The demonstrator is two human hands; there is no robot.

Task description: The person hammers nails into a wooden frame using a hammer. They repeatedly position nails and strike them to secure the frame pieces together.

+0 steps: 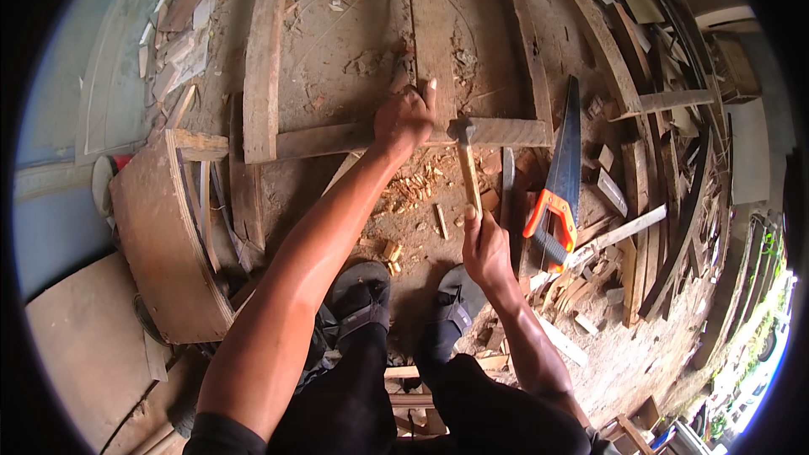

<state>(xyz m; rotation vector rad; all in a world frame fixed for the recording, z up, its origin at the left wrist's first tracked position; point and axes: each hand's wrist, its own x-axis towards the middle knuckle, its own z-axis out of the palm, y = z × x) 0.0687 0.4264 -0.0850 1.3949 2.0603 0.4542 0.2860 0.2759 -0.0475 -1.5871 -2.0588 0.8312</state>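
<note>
The hammer [466,164] stood with its head resting on the lower rail of a wooden frame [263,59] that lay flat on the dusty ground. The right hand [484,248] was closed around the handle's end. The left hand [404,118] pressed down on the frame's middle slat, fingers curled, just beside the hammer head. A handsaw [560,177] with an orange handle lay near, to the right.

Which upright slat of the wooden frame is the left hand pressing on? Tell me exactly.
The middle slat: the left hand rests at its lower end, where it meets the crossbar. The left slat and right slat stand untouched on either side.
</note>
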